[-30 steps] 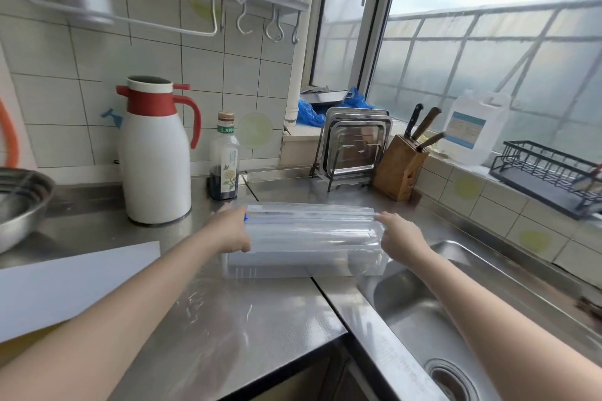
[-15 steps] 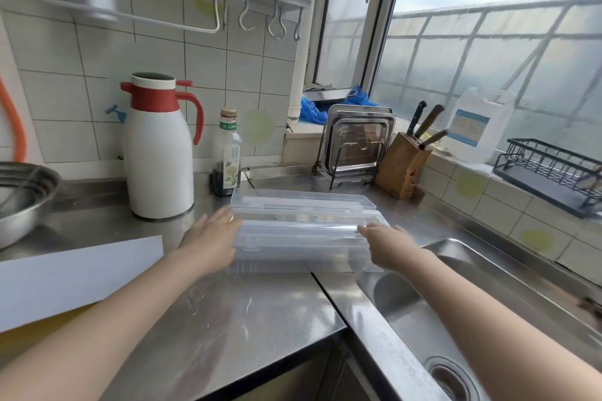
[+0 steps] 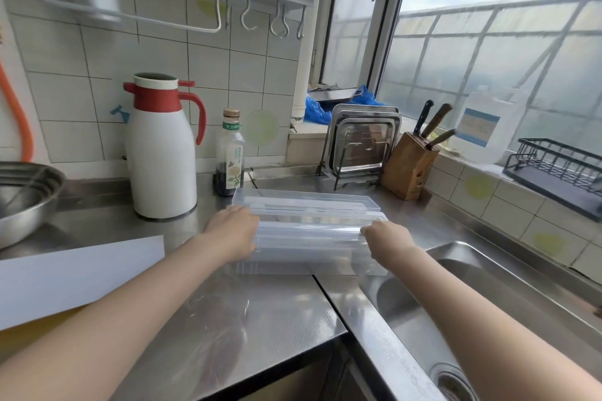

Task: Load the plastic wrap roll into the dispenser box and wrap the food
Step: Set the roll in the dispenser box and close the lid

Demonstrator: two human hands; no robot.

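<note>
Dispenser box (image 3: 309, 231) rests on the bench (image 3: 260, 312), lid open. Left hand (image 3: 233, 231) and right hand (image 3: 386, 242) brace its ends, steadying it for loading; finger positions cannot be determined.

Bright daylight via window (image 3: 488, 52), glare on steel counter (image 3: 247, 312), wide-angle warp at edges.

Hands: two, left (image 3: 233, 231) and right (image 3: 386, 239), on the box (image 3: 309, 231)
Behind box: one thermos (image 3: 163, 153), one bottle (image 3: 229, 156)
Knives (image 3: 435, 122): three (in block)
</note>
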